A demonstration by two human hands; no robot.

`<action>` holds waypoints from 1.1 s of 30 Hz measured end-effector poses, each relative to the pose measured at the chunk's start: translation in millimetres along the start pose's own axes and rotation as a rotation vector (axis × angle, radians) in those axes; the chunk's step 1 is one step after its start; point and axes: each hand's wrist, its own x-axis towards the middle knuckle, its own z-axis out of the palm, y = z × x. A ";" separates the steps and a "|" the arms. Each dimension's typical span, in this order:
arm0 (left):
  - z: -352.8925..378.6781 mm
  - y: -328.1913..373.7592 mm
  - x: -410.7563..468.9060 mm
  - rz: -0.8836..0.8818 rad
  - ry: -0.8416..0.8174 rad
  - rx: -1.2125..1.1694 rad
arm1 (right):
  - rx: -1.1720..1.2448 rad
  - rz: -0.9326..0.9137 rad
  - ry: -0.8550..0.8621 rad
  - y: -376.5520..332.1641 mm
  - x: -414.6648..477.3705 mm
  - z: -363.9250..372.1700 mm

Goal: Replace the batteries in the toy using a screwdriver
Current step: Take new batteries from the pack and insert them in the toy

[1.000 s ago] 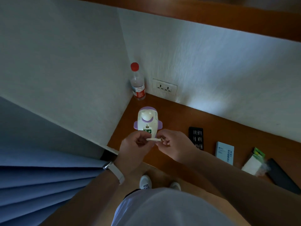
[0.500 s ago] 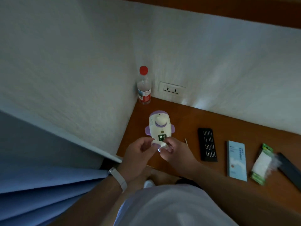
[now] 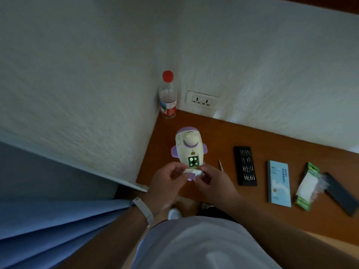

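Just in front of the toy (image 3: 189,148), the left hand (image 3: 167,181) and right hand (image 3: 211,181) meet over the near edge of the table (image 3: 213,136). The fingers of both hands are curled, pinching a small white cover (image 3: 193,172) between them. A pale band (image 3: 142,208) sits on the left wrist. The white and purple toy lies on the table, its open compartment showing battery (image 3: 193,161) ends. Just right of the toy lies a thin screwdriver (image 3: 220,165). Further right are a black bit case (image 3: 245,166), a blue box (image 3: 279,183), a green battery pack (image 3: 308,186) and a black lid (image 3: 342,193). Beyond the toy a red-capped bottle (image 3: 168,96) stands in the corner, with a wall socket (image 3: 202,100) beside it.
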 end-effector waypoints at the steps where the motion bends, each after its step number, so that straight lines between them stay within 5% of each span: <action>1: 0.3 1.5 1.1 0.003 0.011 -0.006 | 0.000 -0.007 0.003 -0.7 0.3 -1.5; 12: 0.7 14.4 10.0 0.048 -0.007 0.107 | 0.062 0.005 -0.026 -0.1 5.0 -8.5; 26: 10.8 14.0 11.7 -0.074 0.059 -0.069 | 0.124 0.023 -0.108 -1.1 8.6 -10.1; 33: 19.0 14.1 11.0 -0.074 0.217 -0.125 | 0.165 0.039 -0.114 0.1 8.5 -10.0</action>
